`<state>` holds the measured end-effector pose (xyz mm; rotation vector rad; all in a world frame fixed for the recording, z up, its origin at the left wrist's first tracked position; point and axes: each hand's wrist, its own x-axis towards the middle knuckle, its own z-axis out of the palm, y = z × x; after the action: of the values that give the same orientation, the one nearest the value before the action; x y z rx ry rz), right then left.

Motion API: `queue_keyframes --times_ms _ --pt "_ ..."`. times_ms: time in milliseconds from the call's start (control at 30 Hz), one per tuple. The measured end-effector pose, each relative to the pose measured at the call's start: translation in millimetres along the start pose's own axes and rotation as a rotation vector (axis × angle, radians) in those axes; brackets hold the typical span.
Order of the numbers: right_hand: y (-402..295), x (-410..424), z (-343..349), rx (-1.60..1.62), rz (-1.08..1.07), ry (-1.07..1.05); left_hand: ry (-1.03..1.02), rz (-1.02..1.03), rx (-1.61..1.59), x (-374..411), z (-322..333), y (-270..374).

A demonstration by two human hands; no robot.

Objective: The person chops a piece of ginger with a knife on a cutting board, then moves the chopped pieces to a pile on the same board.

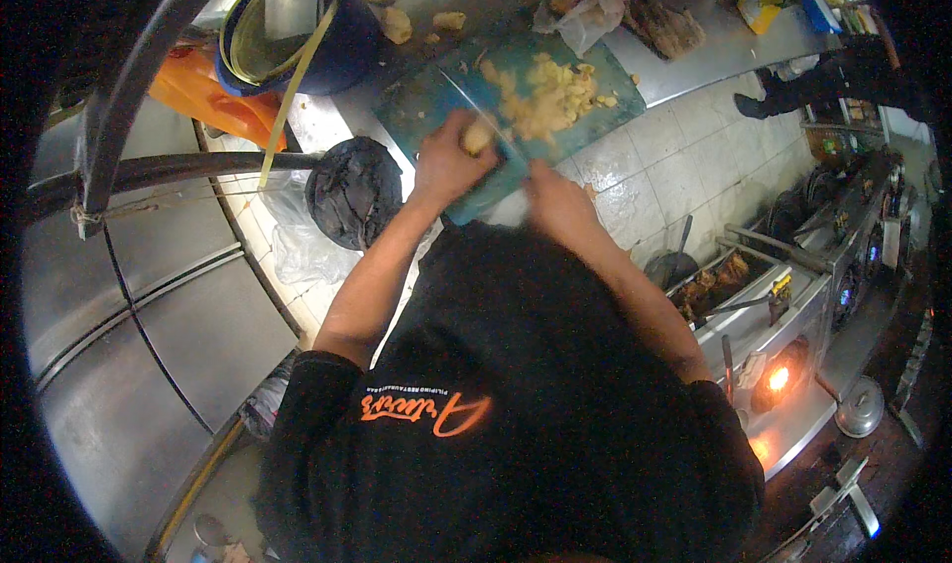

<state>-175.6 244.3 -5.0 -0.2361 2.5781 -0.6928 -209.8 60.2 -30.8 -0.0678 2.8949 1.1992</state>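
On a green cutting board [625, 90], my left hand [454, 157] grips a pale yellow peeled piece of food [477, 137], perhaps ginger or a root. My right hand [561, 198] is closed around the handle of a knife [476, 102], whose long blade points up and to the left, just right of the held piece. The handle itself is mostly hidden by my fingers. A heap of chopped pale yellow pieces [554, 98] lies on the board to the right of the blade. More uncut pale pieces [396, 26] lie on the metal counter beyond the board.
A dark blue bucket [353, 57] stands at the upper left, near an orange plastic bag [216, 90]. A round stool seat wrapped in black plastic [355, 192] is beside my left forearm. A clear plastic bag with food [587, 5] lies beyond the board. Lit cooking equipment [777, 377] stands at right.
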Motion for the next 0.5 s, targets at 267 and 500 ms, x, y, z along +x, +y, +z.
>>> queue_keyframes --times_ms 267,500 --pt "-7.1 -5.7 -12.8 -0.048 -0.044 0.009 -0.021 0.017 0.036 2.7 -2.4 0.1" --pt "0.0 0.4 -1.4 -0.034 -0.037 0.014 -0.017 0.021 0.024 -2.5 0.0 -2.7"
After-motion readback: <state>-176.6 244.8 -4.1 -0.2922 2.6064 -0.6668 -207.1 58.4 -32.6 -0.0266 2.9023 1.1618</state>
